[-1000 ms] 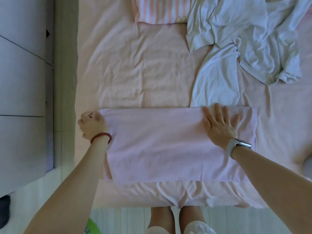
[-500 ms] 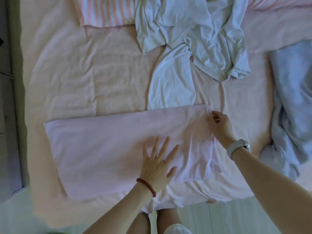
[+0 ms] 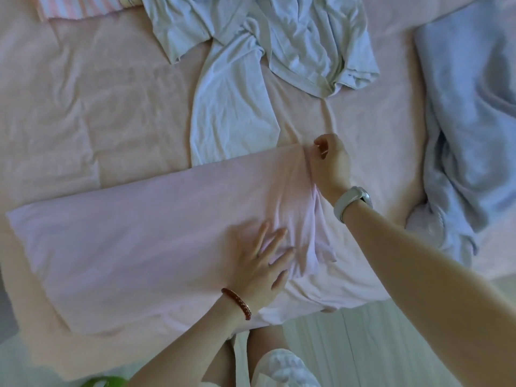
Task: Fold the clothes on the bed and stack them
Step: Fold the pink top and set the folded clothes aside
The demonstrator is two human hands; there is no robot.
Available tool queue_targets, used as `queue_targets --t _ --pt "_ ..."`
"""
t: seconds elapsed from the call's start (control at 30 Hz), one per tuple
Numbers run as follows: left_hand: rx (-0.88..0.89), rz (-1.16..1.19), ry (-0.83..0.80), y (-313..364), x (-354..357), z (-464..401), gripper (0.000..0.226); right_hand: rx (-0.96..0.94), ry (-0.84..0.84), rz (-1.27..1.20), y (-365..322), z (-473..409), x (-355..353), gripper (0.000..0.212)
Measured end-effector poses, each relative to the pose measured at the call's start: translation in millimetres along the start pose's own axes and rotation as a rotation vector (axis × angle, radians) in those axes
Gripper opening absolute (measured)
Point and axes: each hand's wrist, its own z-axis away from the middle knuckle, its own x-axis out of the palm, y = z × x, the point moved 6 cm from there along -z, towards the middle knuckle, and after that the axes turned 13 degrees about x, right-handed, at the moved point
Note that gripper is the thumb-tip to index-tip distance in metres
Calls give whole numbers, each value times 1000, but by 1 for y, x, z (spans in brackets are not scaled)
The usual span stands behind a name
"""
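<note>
The pink garment [image 3: 145,241], folded into a long band, lay across the near part of the bed [image 3: 92,113], its left end close to the bed's left edge and its right end bunched into creases. The left hand [image 3: 259,266] rested palm down on the garment near that right end, fingers spread and straight, pressing the cloth flat; a red bead bracelet [image 3: 237,303] sat on its wrist. The right hand [image 3: 331,163] was at the garment's far right corner, fingers curled and pinching the edge of the cloth there; a white watch [image 3: 351,202] was on that wrist. A pale blue shirt [image 3: 251,60] lay crumpled beyond the garment, one of its parts reaching down to touch the garment's far edge. A blue blanket [image 3: 469,121] was heaped along the bed's right side, well apart from the garment. A pink striped cloth [image 3: 75,7] showed at the far left edge of view.
</note>
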Motion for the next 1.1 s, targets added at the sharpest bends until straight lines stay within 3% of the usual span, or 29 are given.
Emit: queue_targets --t 0.17,0.3,0.4,0.53,0.63,0.87,1.0,1.1 --pt "-84 -104 138 -41 -44 -33 39 79 -89 -78 72 70 -14 6" --pt "-44 -63 -114 -67 -48 -79 56 83 -188 71 116 113 -6 7" --pt "6 -128 -290 -73 -38 -104 56 21 -163 94 115 128 -4 11" --pt "-14 -186 -372 -70 -29 -121 60 -23 -123 126 117 135 -5 15" --pt "-57 -216 -391 -69 -23 -125 62 86 -74 283 134 133 -5 18" --pt "-107 -190 -317 -69 -26 -126 62 317 24 295 144 130 -10 16" --pt "-182 15 -87 -65 -43 -99 61 218 -54 74 126 121 -16 33" --pt "-255 -21 -10 -61 -46 -62 66 195 -150 48 108 110 -7 35"
